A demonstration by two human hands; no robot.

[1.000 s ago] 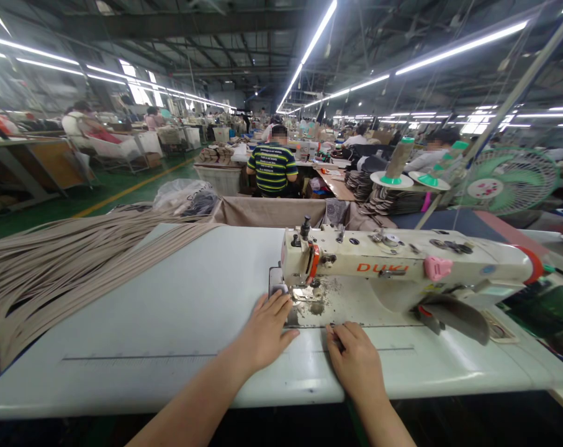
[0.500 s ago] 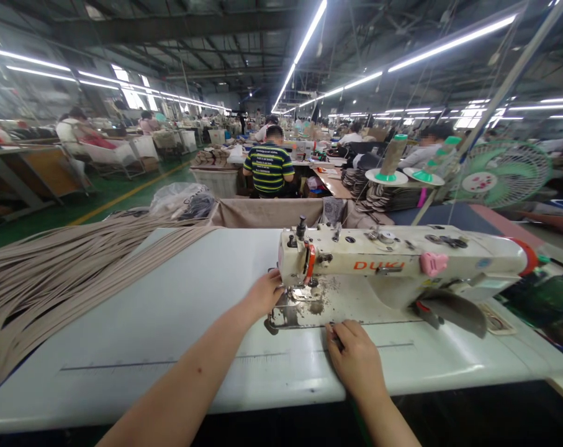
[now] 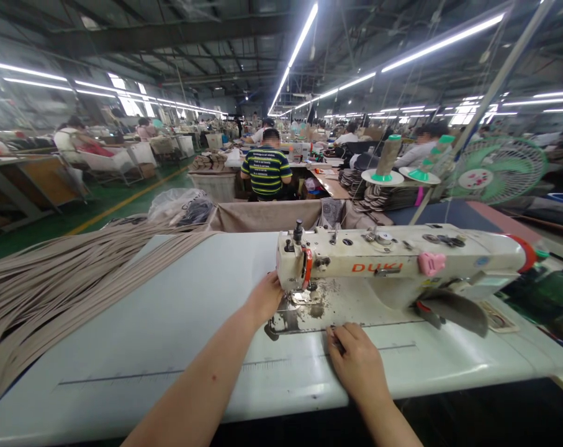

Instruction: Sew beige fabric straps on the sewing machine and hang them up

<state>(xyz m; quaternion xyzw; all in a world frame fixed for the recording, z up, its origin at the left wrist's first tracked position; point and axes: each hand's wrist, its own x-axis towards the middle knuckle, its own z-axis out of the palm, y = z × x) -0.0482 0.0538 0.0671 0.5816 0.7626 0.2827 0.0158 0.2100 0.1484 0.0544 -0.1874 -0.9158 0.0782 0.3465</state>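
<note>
A white sewing machine (image 3: 388,254) with orange trim stands on the pale table (image 3: 136,323). My left hand (image 3: 266,299) reaches to the left side of its head, near the needle and presser foot (image 3: 302,297); the fingertips are hidden behind the head. My right hand (image 3: 357,357) rests on the table just in front of the machine bed (image 3: 341,304). Its fingers are curled in, and something small and dark shows between thumb and forefinger, too unclear to name. No cloth is visible under the presser foot.
Long beige fabric strips (image 3: 76,279) are heaped over the table's left side. Behind the table is a cloth-lined bin (image 3: 267,215). Thread cones (image 3: 389,158) and a green fan (image 3: 498,171) stand at the right. A person in a striped shirt (image 3: 266,171) sits ahead.
The camera view has shifted slightly. My left hand has moved a little further in beside the machine head, while my right hand stays in nearly the same place and pose.
</note>
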